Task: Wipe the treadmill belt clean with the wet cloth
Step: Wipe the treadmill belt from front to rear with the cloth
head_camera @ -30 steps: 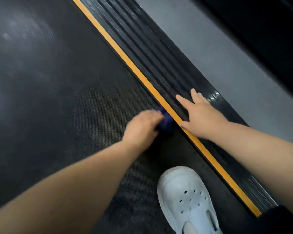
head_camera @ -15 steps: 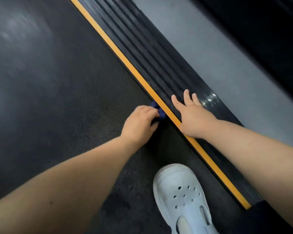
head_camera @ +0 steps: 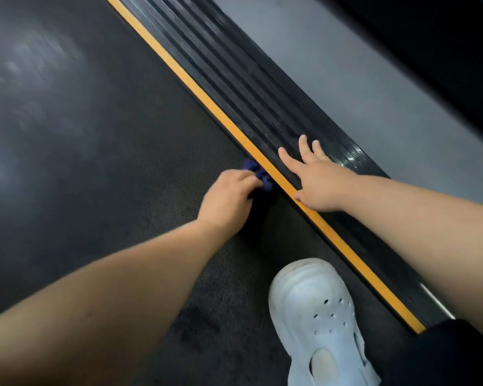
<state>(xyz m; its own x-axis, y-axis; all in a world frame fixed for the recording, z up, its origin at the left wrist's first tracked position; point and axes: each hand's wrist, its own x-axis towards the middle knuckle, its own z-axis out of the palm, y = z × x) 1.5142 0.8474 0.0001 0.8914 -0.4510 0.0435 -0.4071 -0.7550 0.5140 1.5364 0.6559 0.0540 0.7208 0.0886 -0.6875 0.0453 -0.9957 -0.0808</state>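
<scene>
The dark textured treadmill belt (head_camera: 89,151) fills the left and middle of the view. My left hand (head_camera: 227,200) grips a bunched dark blue cloth (head_camera: 258,174) and presses it on the belt, right against the orange edge strip (head_camera: 207,98). Most of the cloth is hidden under my fingers. My right hand (head_camera: 317,179) lies flat with spread fingers on the ribbed black side rail (head_camera: 234,71), just across the strip from the cloth.
A white clog-style shoe (head_camera: 321,316) stands on the belt near the bottom, close to the orange strip. Grey floor (head_camera: 346,68) runs beyond the side rail, with a dark area at the top right. A dark trouser leg (head_camera: 457,355) shows bottom right.
My left hand has pushed the cloth a little forward along the orange strip, and less of the cloth shows. My right hand stays flat on the side rail.
</scene>
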